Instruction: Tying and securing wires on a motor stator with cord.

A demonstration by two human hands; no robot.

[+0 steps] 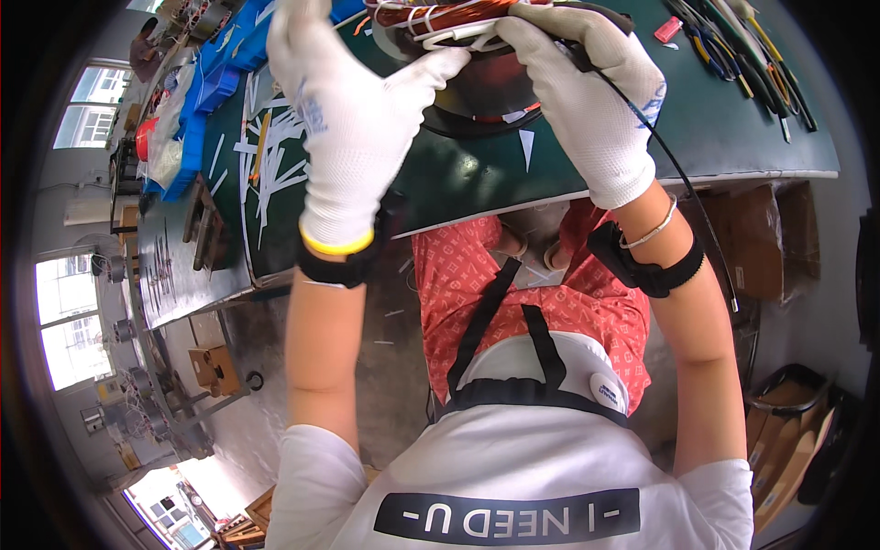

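At the top edge sits a round copper winding (445, 16) laced with white cord, like a motor stator's; its far side is cut off. My left hand (357, 119), in a white knit glove, is at its left with thumb and fingers spread. The left thumb tip comes up to the white cord (458, 37) at the near rim. My right hand (591, 101), gloved alike, closes its thumb and fingers on the winding's right edge. From under the right fingers a thin black cable (683, 170) trails down past the wrist and over the table edge.
White paper strips (270, 174) litter the green table (458, 183) at left, near blue bins (215, 87). Pliers (715, 55) and other long tools lie at right. Cardboard boxes (747, 238) stand below the table on the right. Another person (145, 50) is far off at upper left.
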